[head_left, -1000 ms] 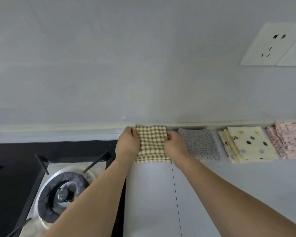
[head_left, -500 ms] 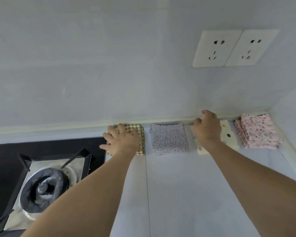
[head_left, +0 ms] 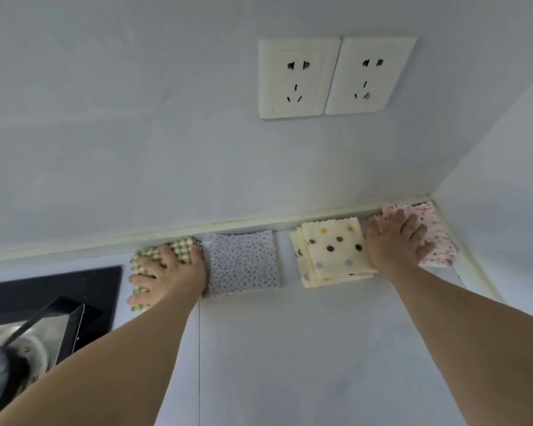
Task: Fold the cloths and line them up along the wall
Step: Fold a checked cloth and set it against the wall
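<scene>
You have four folded cloths in a row on the tabletop (head_left: 305, 348), all close to the foot of the wall (head_left: 136, 133). From your left: a green checked cloth (head_left: 183, 245), a grey speckled cloth (head_left: 243, 262), a cream dotted cloth (head_left: 333, 250) and a pink spotted cloth (head_left: 434, 235).

Your left hand (head_left: 170, 275) lies flat on the green checked cloth with its fingers straight and spread, pressing down and covering most of it. Your right hand (head_left: 394, 238) lies flat in the same way on the pink spotted cloth, fingers spread toward the corner.

The grey speckled cloth is a neat square touching the green one's right edge. The cream dotted cloth shows several layers fanned out at its left and near edges, and its scalloped border is visible. A bare strip of tabletop separates the grey and cream cloths; the cream cloth reaches your right wrist.

The pink spotted cloth sits in the corner, its right edge just beside the side wall (head_left: 505, 195). On your left, the green checked cloth ends just beside the black hob (head_left: 53, 284). Two sockets (head_left: 336, 76) sit on the wall above the row. The tabletop nearer to you is open.
</scene>
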A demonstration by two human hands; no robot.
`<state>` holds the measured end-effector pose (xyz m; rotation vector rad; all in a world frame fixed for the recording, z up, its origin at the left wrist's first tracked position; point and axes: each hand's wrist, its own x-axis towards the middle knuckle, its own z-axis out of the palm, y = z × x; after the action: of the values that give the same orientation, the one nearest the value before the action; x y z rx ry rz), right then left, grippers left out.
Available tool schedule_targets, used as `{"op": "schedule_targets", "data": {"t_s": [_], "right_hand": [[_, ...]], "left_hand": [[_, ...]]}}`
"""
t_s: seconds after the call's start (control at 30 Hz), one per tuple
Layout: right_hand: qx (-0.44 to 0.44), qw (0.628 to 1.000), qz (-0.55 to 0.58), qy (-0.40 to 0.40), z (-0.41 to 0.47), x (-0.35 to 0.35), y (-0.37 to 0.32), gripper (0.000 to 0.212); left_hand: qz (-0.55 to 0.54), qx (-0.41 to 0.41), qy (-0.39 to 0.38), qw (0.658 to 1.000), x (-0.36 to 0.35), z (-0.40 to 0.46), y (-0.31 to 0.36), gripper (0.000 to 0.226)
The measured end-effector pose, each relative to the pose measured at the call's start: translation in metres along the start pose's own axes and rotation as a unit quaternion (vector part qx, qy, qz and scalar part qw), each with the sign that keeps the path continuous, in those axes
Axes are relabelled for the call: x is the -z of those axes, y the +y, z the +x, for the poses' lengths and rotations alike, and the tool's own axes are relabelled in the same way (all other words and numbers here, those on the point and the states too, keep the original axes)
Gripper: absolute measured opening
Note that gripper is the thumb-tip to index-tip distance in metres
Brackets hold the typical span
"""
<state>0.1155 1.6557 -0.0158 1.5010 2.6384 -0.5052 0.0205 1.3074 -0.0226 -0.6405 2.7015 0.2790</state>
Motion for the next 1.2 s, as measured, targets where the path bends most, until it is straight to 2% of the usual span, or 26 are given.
{"op": "schedule_targets", "data": {"t_s": [0.17, 0.37, 0.53, 0.63, 0.7, 1.0, 1.1, 1.2], "right_hand": [[-0.005, 0.998, 0.026, -0.052, 0.007, -0.013, 0.000, 0.080], [0.007, 0.996, 0.054, -0.065, 0.003, -0.012, -0.003, 0.081], [0.060, 0.996, 0.005, -0.068, -0.011, -0.026, -0.004, 0.073], [0.085, 0.995, -0.008, -0.048, -0.025, -0.033, -0.011, 0.075], [0.074, 0.997, 0.023, -0.030, -0.037, -0.035, -0.020, 0.079], [0.090, 0.995, 0.047, 0.017, -0.060, -0.049, -0.039, 0.081], [0.112, 0.993, 0.034, 0.032, -0.061, -0.042, -0.036, 0.079], [0.185, 0.981, -0.012, 0.057, -0.069, -0.036, -0.027, 0.079]], "left_hand": [[-0.012, 0.007, 0.004, 1.000, -0.004, 0.001, -0.002, 0.080], [-0.062, 0.001, -0.028, 0.998, 0.005, -0.003, 0.000, 0.087], [-0.084, -0.024, -0.071, 0.994, 0.010, -0.018, 0.012, 0.101], [-0.074, -0.033, -0.072, 0.994, 0.006, -0.031, 0.023, 0.110], [-0.062, -0.037, -0.066, 0.995, 0.001, -0.038, 0.029, 0.112], [-0.046, -0.024, -0.059, 0.997, -0.002, -0.045, 0.043, 0.100], [-0.050, -0.067, -0.025, 0.996, 0.001, -0.052, 0.038, 0.104], [-0.034, -0.146, -0.001, 0.989, -0.004, -0.069, 0.027, 0.109]]}}
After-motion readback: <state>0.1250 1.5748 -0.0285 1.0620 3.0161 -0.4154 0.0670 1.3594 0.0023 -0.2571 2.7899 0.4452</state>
